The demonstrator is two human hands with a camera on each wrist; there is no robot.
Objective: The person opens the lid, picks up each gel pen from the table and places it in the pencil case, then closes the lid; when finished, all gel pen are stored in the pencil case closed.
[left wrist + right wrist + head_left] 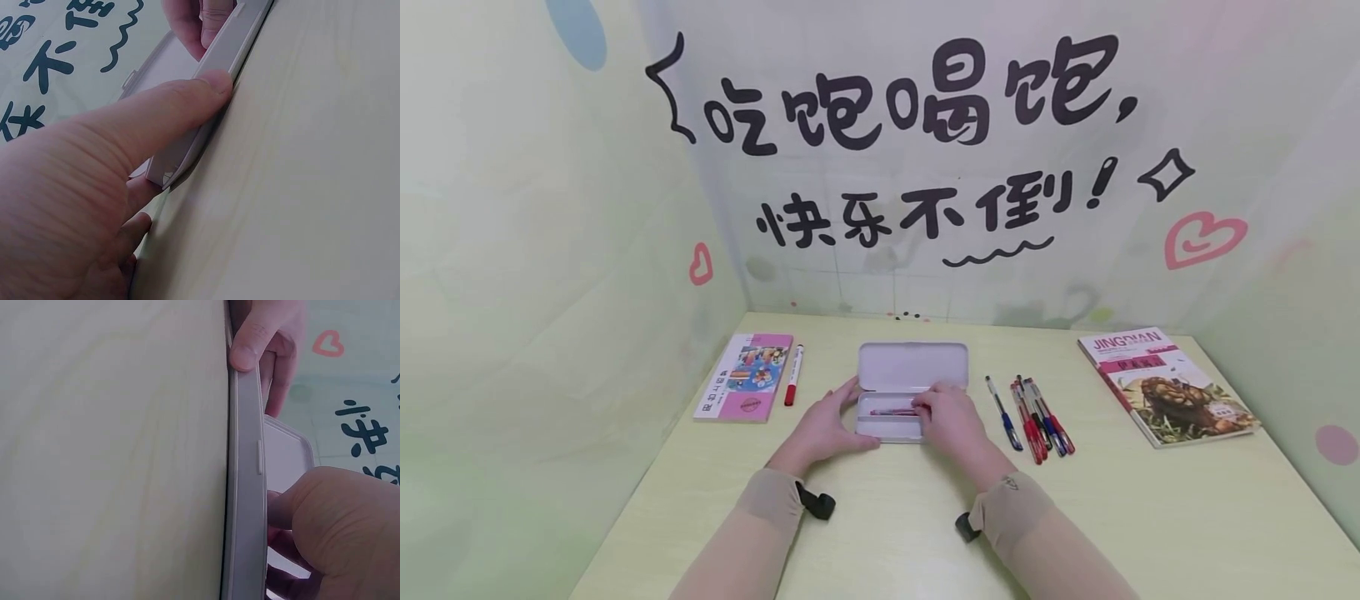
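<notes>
An open pale lilac pencil case [912, 367] lies on the table, its lid tipped back toward the wall. My left hand [827, 425] grips the left end of the case. In the left wrist view, the left thumb [215, 84] presses over its front edge, with the fingers at its end. Inside the rear compartment lies a slim red pen [891, 412]. My right hand [955, 425] reaches into the case with curled fingers, pinching the pen's right end. In the right wrist view, the case's front wall [247, 487] hides the right fingertips.
Several red, blue and black pens [1037, 425] lie right of the case, with a blue pen [1003, 412] beside them. A red-and-white marker [793, 375] and a pink booklet [745, 379] lie left. At far right is a magazine [1165, 387]. Printed cloth walls surround the table.
</notes>
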